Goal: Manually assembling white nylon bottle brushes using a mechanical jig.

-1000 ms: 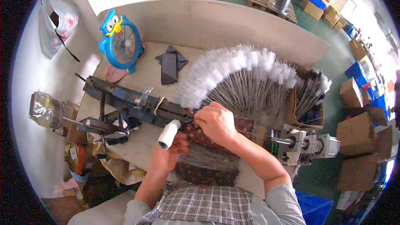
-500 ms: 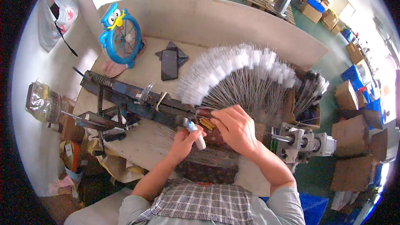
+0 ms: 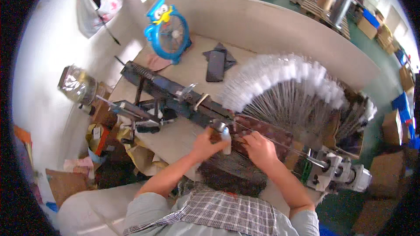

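Note:
My left hand (image 3: 205, 146) is curled around a pale handle (image 3: 226, 142) with a light blue top, at the near end of a long black metal bench machine (image 3: 175, 98). Just to its right, my right hand (image 3: 260, 150) has its fingertips pinched together close to the machine's end; what they hold, if anything, is too small to make out. A thin wire (image 3: 275, 141) stretches from there toward the metal chuck (image 3: 319, 161) of a motor unit. Behind the hands lies a fan of wire-stemmed brushes with white bristles (image 3: 288, 74).
A blue cartoon-shaped fan (image 3: 183, 32) and a phone (image 3: 215, 66) on a dark cloth stand toward the back. A carton (image 3: 350, 142) of dark brushes is at the right. Loose wires (image 3: 232, 164) lie near me. A low partition (image 3: 280, 24) borders the table.
The view has swung, shifting the scene rightward. My right hand has drawn back nearer to me, and a wire now shows running to the chuck. My left hand stays at the handle.

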`<state>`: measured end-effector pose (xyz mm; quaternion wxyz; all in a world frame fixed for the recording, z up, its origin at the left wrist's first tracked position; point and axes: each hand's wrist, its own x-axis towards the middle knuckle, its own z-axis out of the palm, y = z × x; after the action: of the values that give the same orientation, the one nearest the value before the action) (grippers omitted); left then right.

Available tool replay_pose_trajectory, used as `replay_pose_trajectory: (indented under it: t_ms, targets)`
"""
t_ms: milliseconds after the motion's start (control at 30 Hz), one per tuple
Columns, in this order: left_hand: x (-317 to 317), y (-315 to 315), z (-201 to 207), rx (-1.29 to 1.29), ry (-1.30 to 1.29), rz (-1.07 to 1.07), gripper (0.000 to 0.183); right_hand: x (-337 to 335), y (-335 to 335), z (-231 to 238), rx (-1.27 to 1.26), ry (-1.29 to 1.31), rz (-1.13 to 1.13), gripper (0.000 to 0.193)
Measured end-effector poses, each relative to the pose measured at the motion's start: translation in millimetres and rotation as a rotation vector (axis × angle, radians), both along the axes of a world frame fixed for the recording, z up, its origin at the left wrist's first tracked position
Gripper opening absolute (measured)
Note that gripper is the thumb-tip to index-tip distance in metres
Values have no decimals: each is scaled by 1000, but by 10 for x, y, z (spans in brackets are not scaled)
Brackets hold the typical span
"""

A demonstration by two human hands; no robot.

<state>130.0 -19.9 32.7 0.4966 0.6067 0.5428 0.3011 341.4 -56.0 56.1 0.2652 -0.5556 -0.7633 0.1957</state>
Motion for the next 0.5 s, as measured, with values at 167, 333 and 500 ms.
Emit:
replay_pose_trajectory:
  t_ms: [167,333,500]
  targets:
    - [-1157,50,-401,-355,-749,612,30,129,-7,-10,-22,72,-8,16]
    - [-1502,-46,-188,-368,-776,772,31,101,20,-9,-44,110,6,20]
    - [-2022,-343,-485,-224,-768,1131,37,107,2,-28,-93,95,-11,22]
